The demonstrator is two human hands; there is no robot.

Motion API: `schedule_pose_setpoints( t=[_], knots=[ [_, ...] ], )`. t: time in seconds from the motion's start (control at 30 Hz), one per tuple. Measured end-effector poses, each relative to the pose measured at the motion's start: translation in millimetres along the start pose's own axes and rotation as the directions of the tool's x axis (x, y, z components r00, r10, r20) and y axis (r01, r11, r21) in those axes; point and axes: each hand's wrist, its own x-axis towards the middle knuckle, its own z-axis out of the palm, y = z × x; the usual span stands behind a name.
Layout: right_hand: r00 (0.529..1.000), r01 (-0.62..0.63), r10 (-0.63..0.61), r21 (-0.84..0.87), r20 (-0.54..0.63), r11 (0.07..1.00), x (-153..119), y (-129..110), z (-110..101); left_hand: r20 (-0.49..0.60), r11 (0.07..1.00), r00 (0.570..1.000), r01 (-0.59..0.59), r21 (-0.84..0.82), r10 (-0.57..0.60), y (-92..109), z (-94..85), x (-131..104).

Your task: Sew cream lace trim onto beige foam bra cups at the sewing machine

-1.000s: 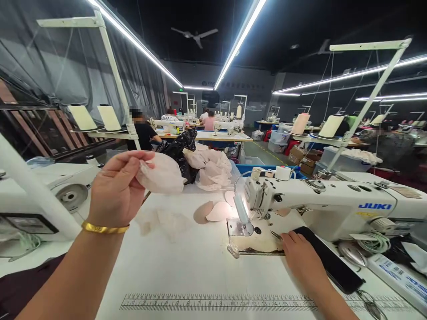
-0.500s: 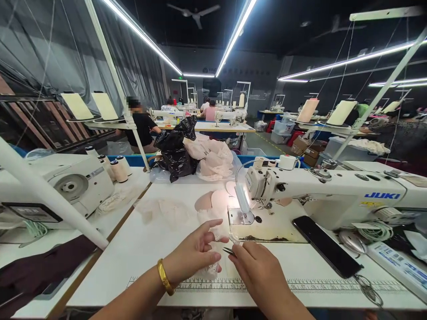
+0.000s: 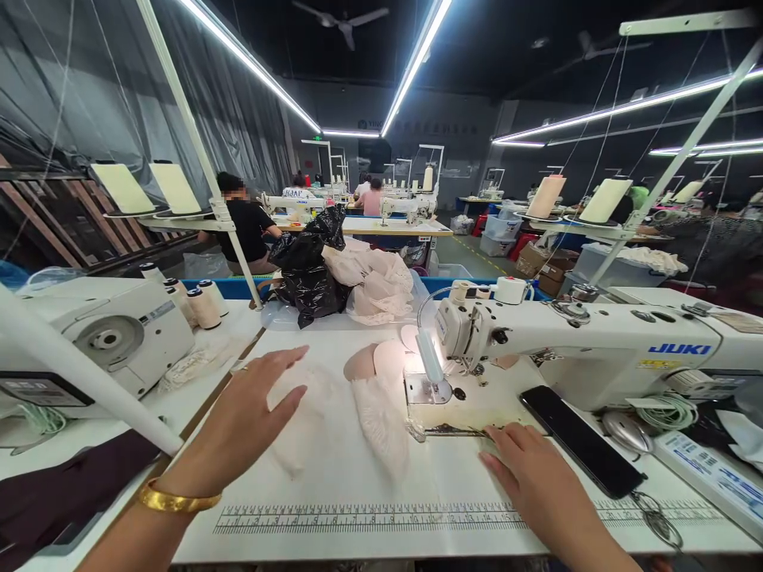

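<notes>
My left hand (image 3: 242, 417) is open, thumb apart from the fingers, at the left edge of a sheer pale fabric piece (image 3: 304, 421). My right hand (image 3: 530, 477) rests by the front edge of the sewing machine's plate (image 3: 477, 409), thumb and forefinger apart. A thin dark shape at its fingertips is too small to tell from the plate's worn edge. Between the hands a pale lace piece (image 3: 381, 421) lies on the white table (image 3: 334, 485). Round beige cups (image 3: 389, 361) lie beyond it, left of the lit needle area.
The JUKI machine (image 3: 620, 334) spans the right side. A black phone (image 3: 581, 441) and scissors (image 3: 659, 520) lie at the right. Behind are a black bag (image 3: 313, 278) and a heap of beige fabric (image 3: 381, 282). Thread cones (image 3: 203, 308) stand at the left. Other people sit farther back.
My hands have moved apart, the left leftward and the right rightward. The lace between them is released and lies flat. The tweezers no longer show clearly in my right hand.
</notes>
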Motion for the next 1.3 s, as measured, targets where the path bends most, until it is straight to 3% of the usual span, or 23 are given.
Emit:
schedule_pose_setpoints(
  t=[0.1,0.17,0.27,0.33,0.43,0.57,0.63,0.7,0.77,0.87,0.93,1.0,1.03,1.1,1.2,1.23,1.3],
  knots=[
    [1.0,0.006,-0.004,0.072,-0.025,0.997,5.7,-0.7,-2.8,0.214,0.995,0.974,-0.055,-0.082,0.071,27.0,35.8,-10.2],
    [1.0,0.021,-0.022,0.255,0.001,0.967,15.8,-19.5,-6.2,0.376,1.0,0.926,0.003,-0.017,0.004,51.6,69.0,-18.9],
    [0.996,0.043,-0.073,0.461,0.048,0.886,32.6,-52.4,-8.7,0.436,0.988,0.9,-0.055,0.144,-0.013,76.6,106.1,-27.1],
    [0.995,0.065,-0.095,0.526,0.032,0.848,43.2,-67.6,-6.6,0.461,0.976,0.888,-0.099,0.195,-0.002,81.1,115.1,-29.0],
    [0.991,0.12,-0.136,0.55,-0.012,0.826,58.5,-79.3,0.8,0.451,0.989,0.892,-0.099,0.109,0.04,77.0,108.6,-32.6],
    [0.98,0.194,-0.187,0.588,-0.073,0.785,75.9,-90.1,4.0,0.353,0.977,0.918,-0.128,-0.169,0.181,69.4,83.9,-43.4],
    [0.982,0.181,-0.174,0.67,-0.078,0.72,81.2,-96.8,-2.6,0.277,0.955,0.952,-0.049,-0.292,0.133,66.9,72.8,-46.7],
    [0.992,0.078,-0.125,0.77,0.003,0.633,83.6,-103.4,-13.4,0.227,0.897,0.974,0.118,-0.426,-0.02,64.7,66.6,-46.3],
    [0.985,-0.118,-0.05,0.855,0.165,0.505,83.5,-108.7,-23.8,0.242,0.758,0.959,0.265,-0.595,-0.146,62.5,67.0,-43.4],
    [0.905,-0.424,0.064,0.884,0.42,0.198,79.9,-112.2,-28.7,0.36,0.504,0.919,0.389,-0.771,-0.158,59.3,77.7,-39.2],
    [0.842,-0.528,0.115,0.849,0.527,-0.017,75.7,-111.2,-23.6,0.47,0.404,0.872,0.482,-0.777,-0.136,57.5,86.5,-38.0],
    [0.802,-0.56,0.157,0.817,0.576,-0.136,70.1,-108.6,-15.1,0.528,0.341,0.835,0.548,-0.764,-0.158,57.2,92.8,-37.5],
    [0.789,-0.569,0.186,0.81,0.586,-0.14,66.9,-107.3,-10.5,0.517,0.311,0.837,0.547,-0.777,-0.182,57.9,94.5,-37.4],
    [0.781,-0.581,0.242,0.812,0.576,-0.058,60.5,-106.4,-2.5,0.463,0.25,0.853,0.516,-0.819,-0.241,61.0,96.0,-37.5],
    [0.832,-0.525,0.264,0.847,0.489,0.085,53.2,-109.4,4.5,0.43,0.229,0.861,0.491,-0.84,-0.271,66.2,97.5,-37.0],
    [0.84,-0.503,0.274,0.862,0.469,0.069,52.0,-110.8,5.4,0.448,0.247,0.854,0.509,-0.825,-0.264,66.7,98.5,-36.0],
    [0.813,-0.497,0.291,0.862,0.504,-0.103,51.9,-112.2,5.2,0.501,0.336,0.839,0.545,-0.768,-0.213,63.9,100.4,-30.8]
  ],
)
